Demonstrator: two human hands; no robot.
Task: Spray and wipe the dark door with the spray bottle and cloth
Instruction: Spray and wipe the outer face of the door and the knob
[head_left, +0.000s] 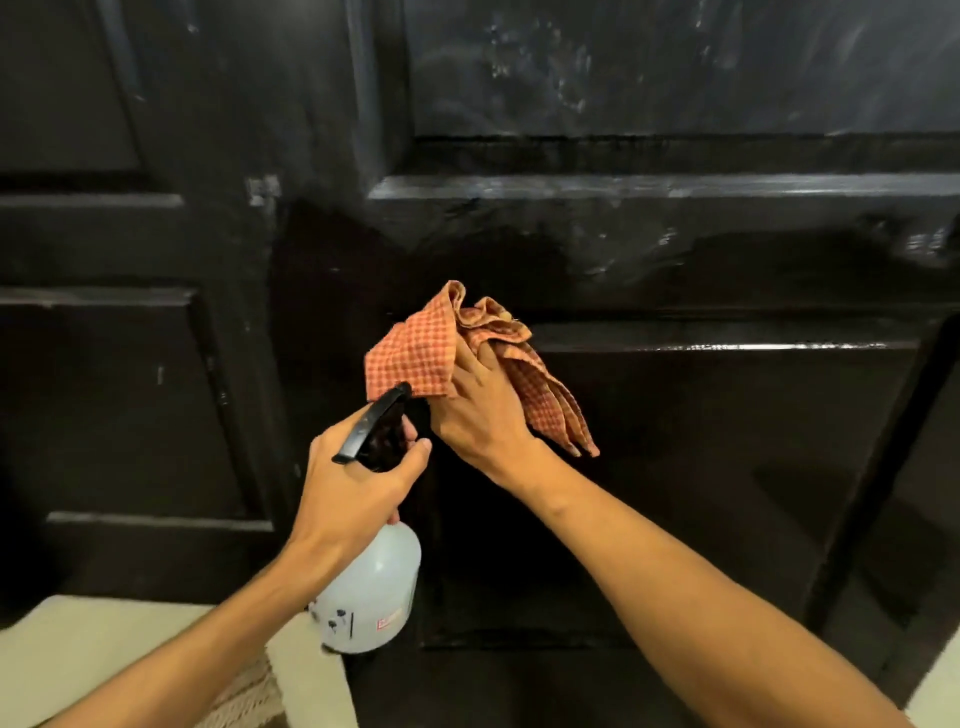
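Observation:
The dark paneled door (675, 249) fills most of the view, with pale smears on its upper right panel. My left hand (353, 488) grips the black trigger head of a translucent white spray bottle (371, 592), held upright with the nozzle pointing toward the door. Just to its right, my right hand (478, 415) presses a bunched orange checked cloth (415, 348) against the door near the top left corner of the lower right panel. Part of the cloth hangs down on the right side of that hand.
A second dark paneled leaf (119, 364) stands to the left. Pale floor (78, 660) shows at the bottom left, with a woven mat edge (244, 696) beside it. A sliver of pale floor (935, 701) appears at the bottom right corner.

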